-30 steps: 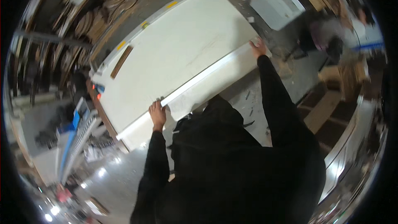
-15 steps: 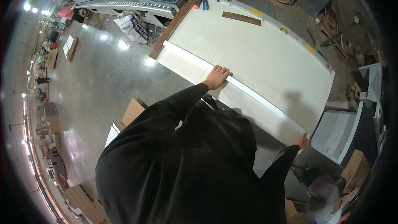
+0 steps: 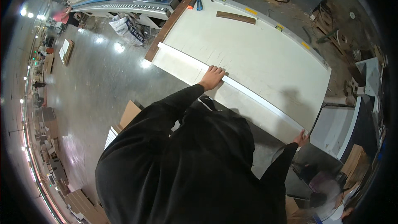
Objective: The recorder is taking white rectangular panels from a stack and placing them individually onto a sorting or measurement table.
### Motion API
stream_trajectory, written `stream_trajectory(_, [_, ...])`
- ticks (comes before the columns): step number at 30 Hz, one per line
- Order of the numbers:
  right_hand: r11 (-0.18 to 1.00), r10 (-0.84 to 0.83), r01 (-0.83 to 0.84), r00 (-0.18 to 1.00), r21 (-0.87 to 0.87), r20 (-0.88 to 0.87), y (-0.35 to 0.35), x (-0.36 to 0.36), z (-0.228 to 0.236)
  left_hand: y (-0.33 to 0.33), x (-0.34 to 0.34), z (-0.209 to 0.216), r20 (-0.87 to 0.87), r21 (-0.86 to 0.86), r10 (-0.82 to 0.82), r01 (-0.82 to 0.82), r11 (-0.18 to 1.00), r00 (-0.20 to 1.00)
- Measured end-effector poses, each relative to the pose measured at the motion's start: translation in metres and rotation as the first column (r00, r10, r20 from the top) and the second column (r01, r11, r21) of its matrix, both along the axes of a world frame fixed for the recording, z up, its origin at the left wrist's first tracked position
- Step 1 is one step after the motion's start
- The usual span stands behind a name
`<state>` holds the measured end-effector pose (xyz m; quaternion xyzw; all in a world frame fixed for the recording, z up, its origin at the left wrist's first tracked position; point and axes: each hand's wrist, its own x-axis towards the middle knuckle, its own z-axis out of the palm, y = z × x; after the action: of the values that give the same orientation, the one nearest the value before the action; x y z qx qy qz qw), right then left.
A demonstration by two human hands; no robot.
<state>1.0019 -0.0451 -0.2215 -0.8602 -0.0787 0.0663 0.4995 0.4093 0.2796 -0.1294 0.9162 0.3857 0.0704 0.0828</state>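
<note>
A long narrow white strip (image 3: pixel 257 98) lies slantwise across the white tabletop (image 3: pixel 257 54), near the edge closest to me. My left hand (image 3: pixel 213 77) is closed over the strip around its middle, fingers curled across the top. At the strip's right end, by the table's corner, my right hand (image 3: pixel 302 138) grips it with the fingers on top; its thumb is hard to make out. The strip's far left end reaches the brown wooden border (image 3: pixel 166 31) of the table.
Along the table's far edge runs a long spirit level (image 3: pixel 267 21). A brown wooden slat (image 3: pixel 236 18) lies near it, with an orange tool (image 3: pixel 192 3) and a blue tool (image 3: pixel 199 3) at the far left corner. Another person (image 3: pixel 331 199) is at lower right.
The whole view has shifted slightly, so the table appears a little further left. Both hands keep their places on the strip, with no clear movement along it.
</note>
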Motion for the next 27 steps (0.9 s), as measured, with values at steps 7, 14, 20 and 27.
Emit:
stream_trajectory(7, [1.000,0.022,-0.022,0.999,-0.009,-0.030,0.001,-0.001,-0.001,0.004,-0.011,-0.007,-0.063,-0.005,0.011,-0.011,1.000,0.998])
stream_trajectory(14, [0.993,0.034,-0.025,0.997,0.114,-0.071,-0.004,0.000,-0.011,0.005,-0.010,0.000,-0.108,-0.050,-0.018,0.013,0.999,0.994])
stream_trajectory(20, [0.986,0.065,-0.052,0.995,0.157,-0.076,-0.010,-0.003,-0.006,0.000,-0.007,-0.001,-0.063,-0.017,0.005,-0.006,1.000,0.998])
stream_trajectory(27, [0.998,0.057,-0.055,0.998,0.040,-0.029,-0.002,-0.009,-0.006,-0.002,-0.007,-0.005,-0.048,-0.014,0.040,-0.040,0.999,0.998])
